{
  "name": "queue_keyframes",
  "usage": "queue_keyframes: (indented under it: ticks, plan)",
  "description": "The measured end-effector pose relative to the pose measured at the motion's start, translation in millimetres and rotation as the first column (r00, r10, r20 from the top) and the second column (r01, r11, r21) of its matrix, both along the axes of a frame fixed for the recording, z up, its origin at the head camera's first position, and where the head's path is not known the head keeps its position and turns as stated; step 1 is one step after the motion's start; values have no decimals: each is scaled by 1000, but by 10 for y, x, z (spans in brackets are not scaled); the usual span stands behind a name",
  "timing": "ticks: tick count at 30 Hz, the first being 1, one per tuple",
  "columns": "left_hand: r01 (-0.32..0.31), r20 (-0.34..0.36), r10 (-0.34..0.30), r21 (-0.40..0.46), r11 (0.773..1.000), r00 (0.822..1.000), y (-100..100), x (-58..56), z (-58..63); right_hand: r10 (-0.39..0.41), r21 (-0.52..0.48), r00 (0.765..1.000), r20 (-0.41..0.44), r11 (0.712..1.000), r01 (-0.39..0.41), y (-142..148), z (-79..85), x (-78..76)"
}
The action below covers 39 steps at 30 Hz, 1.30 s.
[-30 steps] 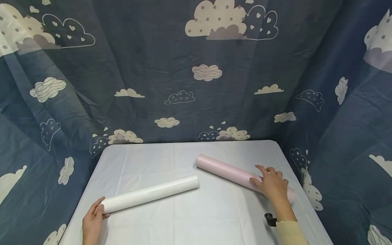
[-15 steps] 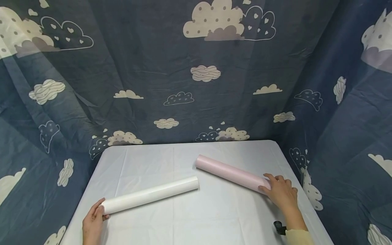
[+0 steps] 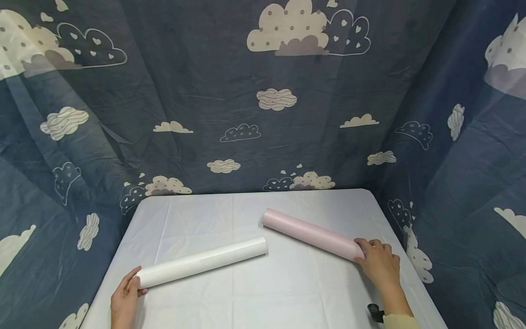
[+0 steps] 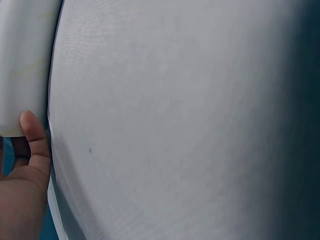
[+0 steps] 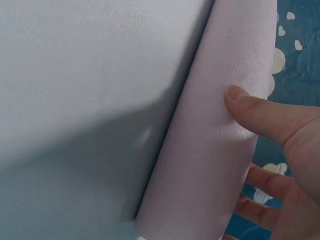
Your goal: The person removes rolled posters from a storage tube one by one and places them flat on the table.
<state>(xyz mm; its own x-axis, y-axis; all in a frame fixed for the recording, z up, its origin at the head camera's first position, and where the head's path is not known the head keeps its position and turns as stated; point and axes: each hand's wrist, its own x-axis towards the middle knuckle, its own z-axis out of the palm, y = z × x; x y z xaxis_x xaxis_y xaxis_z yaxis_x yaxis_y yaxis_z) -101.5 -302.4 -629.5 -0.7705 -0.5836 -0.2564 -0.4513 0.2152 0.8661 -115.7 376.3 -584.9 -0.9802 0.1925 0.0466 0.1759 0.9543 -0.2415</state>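
On the left of the head view lies a white roll, with faint yellowish lines on its surface in the left wrist view. My left hand holds its near left end, the thumb laid on the roll. A pink roll with a finely creased surface slants across the right side of the table. My right hand grips its right end. The right wrist view shows the thumb on top of the roll and fingers at its far side; the hand covers that end in the head view.
Both rolls lie on a table covered in white cloth. Dark blue curtains with cloud prints surround it at the back and sides. A small black device sits at the right wrist, beside a pale yellow sleeve.
My right hand has slid right along the pink roll to its end, and its fingers have drawn in on it. The left hand and both rolls have stayed in place.
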Motion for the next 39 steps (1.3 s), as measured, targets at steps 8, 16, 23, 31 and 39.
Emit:
queue_keyframes:
  ticks: [8, 16, 23, 31, 39]
  plan:
    - [4, 0, -4, -12, 1000, 1000, -4, 9, -6, -10, -5, 1000, 1, 1000, 10, -29, -12, -18]
    - [15, -16, -15, 13, 1000, 1000, -2, 17, -14, 4, -12, 1000, 6, 1000, -4, -52, 2, -122]
    - [39, -41, -37, 34, 999, 998, 26, 12, 2, 23, -15, 1000, -10, 1000, -23, -71, 11, -258]
    - [64, -59, -62, 46, 997, 996, 57, -7, -12, 25, -17, 1000, -1, 1000, -25, -104, 6, -421]
    - [77, -61, -74, 41, 996, 995, 87, -31, -20, 37, -18, 999, -27, 999, -38, -161, -24, -575]
